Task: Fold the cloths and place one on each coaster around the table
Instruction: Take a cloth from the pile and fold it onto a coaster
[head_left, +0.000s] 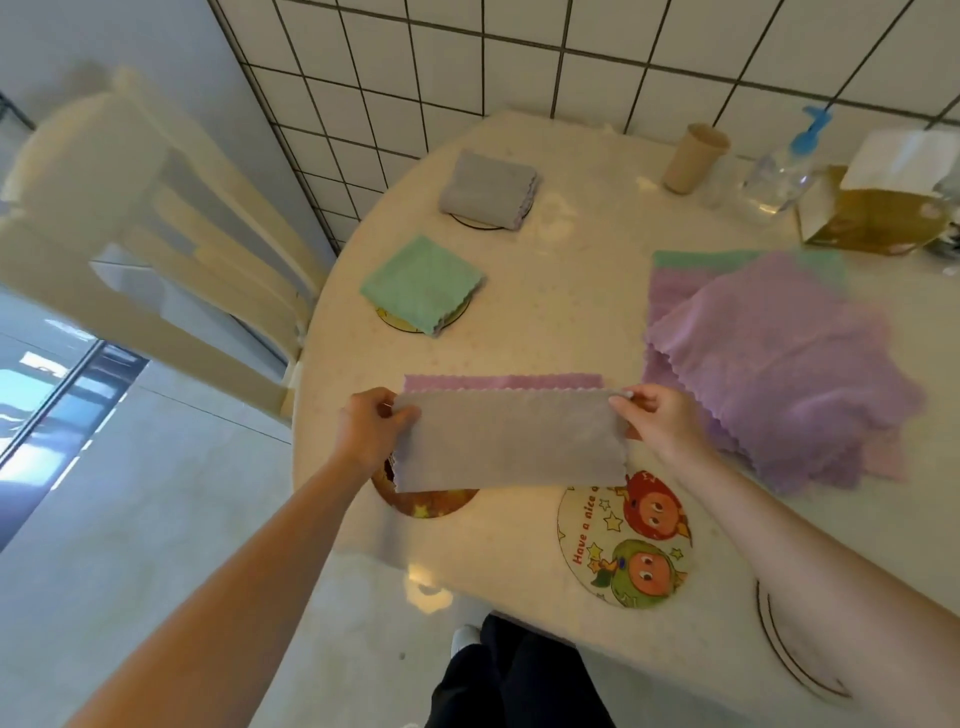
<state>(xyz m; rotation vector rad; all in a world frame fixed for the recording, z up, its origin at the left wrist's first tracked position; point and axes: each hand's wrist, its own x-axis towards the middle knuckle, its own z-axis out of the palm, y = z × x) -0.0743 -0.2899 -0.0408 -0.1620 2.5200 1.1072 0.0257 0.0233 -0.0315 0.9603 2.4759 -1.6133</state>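
Both hands hold the cloth (511, 441) stretched above the counter (545, 322): left hand (371, 431) fingers pinch its left end, right hand (657, 418) fingers pinch the right. Its long axis runs left-right, hanging over the brown coaster (426, 504), nearer the left hand.

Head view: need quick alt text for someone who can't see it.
Both hands, left hand and right hand, pinch the top corners of a half-folded grey-pink cloth above the table. Folded grey cloth and green cloth already cover two far coasters; unfolded purple cloths lie piled right.
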